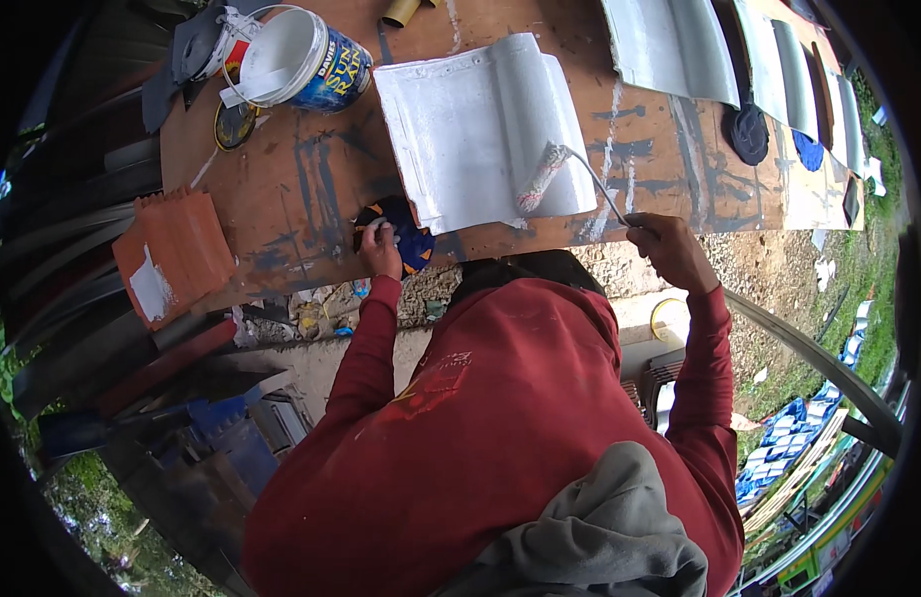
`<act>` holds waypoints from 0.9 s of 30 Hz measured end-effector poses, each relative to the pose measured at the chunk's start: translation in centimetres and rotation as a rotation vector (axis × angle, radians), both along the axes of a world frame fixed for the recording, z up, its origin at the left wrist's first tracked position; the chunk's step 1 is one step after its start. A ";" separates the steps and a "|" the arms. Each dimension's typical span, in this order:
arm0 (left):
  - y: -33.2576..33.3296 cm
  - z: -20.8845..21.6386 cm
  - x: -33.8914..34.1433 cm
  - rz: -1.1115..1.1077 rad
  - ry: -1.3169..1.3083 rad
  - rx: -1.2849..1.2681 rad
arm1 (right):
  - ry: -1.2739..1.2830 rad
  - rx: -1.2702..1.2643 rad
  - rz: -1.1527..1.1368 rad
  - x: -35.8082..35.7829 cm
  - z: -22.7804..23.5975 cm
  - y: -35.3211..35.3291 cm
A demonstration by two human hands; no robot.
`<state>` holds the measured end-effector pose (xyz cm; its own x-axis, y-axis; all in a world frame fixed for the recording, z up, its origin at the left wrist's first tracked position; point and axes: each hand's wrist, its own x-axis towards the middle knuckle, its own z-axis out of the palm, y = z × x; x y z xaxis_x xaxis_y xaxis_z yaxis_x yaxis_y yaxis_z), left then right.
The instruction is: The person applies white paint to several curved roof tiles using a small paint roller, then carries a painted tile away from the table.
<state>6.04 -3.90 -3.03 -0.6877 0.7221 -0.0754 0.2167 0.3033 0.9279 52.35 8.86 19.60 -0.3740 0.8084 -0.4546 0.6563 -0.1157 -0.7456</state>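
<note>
My right hand (671, 253) is closed round the handle end of a paint roller (542, 180), off the right side of a curved roof tile (470, 129). The roller's white, paint-soaked sleeve rests on the tile's raised right part. White paint covers the tile's upper face, and it lies tilted near the table's front edge. Bent fingers of my left hand (383, 251) grip a dark round pad with orange and blue patches (415, 247) at the tile's near left corner. Part of that pad is hidden under the tile.
A paint-smeared wooden table (272, 189) carries everything. At the back left stands a white-and-blue paint bucket (326, 75), beside a round lid (236, 125). An orange ribbed tile piece (187, 249) overhangs the left edge. Painted tiles (669, 55) and a black disc (747, 134) lie right.
</note>
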 end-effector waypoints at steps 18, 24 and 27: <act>-10.8 3.7 3.9 0.393 -0.125 0.028 | -0.076 -0.119 0.838 -17.4 0.7 19.9; -10.3 3.2 2.2 0.364 -0.071 -0.202 | -0.133 0.113 0.655 -22.7 4.4 27.6; -7.3 2.2 1.6 0.354 -0.084 -0.072 | -0.231 0.118 0.644 -25.1 3.7 29.0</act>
<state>7.67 -11.22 -0.87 -0.8831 0.4315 -0.1843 0.0104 0.4107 0.9117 27.28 37.90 23.33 -0.7002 0.5071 -0.5026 0.7103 0.4236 -0.5622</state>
